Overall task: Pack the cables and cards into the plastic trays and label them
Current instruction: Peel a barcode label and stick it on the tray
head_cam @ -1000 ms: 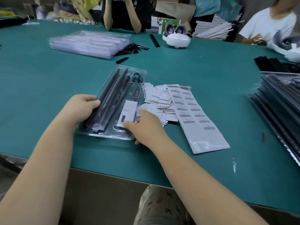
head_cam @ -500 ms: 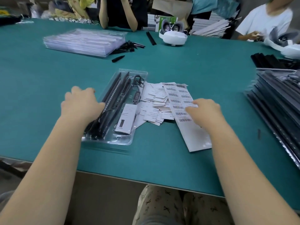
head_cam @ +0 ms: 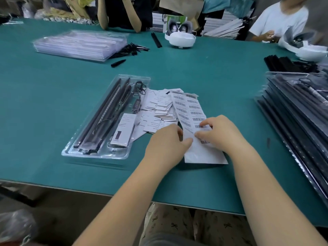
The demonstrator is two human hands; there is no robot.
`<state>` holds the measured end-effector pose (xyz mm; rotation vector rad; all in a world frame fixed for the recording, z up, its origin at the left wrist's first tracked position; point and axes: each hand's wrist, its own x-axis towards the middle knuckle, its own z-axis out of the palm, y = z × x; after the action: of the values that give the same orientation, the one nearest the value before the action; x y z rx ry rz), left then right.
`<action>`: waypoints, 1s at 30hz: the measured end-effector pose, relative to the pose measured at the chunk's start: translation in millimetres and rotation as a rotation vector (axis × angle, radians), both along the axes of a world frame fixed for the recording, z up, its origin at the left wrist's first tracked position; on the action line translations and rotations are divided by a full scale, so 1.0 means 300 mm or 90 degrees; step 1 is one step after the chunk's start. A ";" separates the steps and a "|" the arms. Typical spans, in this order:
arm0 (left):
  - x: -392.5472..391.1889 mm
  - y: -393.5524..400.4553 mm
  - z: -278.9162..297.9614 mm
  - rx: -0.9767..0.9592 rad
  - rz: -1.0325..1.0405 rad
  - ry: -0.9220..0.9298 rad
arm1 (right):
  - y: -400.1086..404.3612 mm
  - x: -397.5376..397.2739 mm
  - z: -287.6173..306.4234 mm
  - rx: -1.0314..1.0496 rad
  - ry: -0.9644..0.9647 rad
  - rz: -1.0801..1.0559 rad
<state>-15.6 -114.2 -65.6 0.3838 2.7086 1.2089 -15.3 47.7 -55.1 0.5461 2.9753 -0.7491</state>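
Teal table (head_cam: 53,107) carries clear plastic tray (head_cam: 99,155) left of centre, long black cables (head_cam: 104,112) and white card (head_cam: 123,129) seated inside. Loose cards (head_cam: 158,107) heaped just right of tray. Barcode label sheet (head_cam: 190,110) lies beside heap. Left hand (head_cam: 166,141) pinches sheet's left edge, thumb on top. Right hand (head_cam: 220,134) curled over sheet, fingertips pinching at label. Stack of filled trays (head_cam: 301,112) far right; stack of empty trays (head_cam: 79,44) far left.

Two hands (head_cam: 166,142) (head_cam: 221,134), one filled tray (head_cam: 106,119), one label sheet (head_cam: 193,121), two white headsets (head_cam: 180,39) (head_cam: 308,48).
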 end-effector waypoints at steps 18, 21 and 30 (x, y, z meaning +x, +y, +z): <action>-0.028 -0.015 -0.020 0.339 0.064 -0.178 | -0.074 -0.001 -0.017 0.112 0.230 0.279; -0.024 -0.014 -0.027 0.306 0.048 -0.137 | -0.058 -0.025 0.021 0.133 0.171 0.356; -0.028 -0.009 -0.038 0.275 0.033 -0.104 | 0.000 -0.078 0.082 0.039 0.048 0.384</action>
<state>-24.1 -116.9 -76.9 0.2508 2.3234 1.7578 -38.6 47.6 -30.6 -0.3824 2.9675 -0.6210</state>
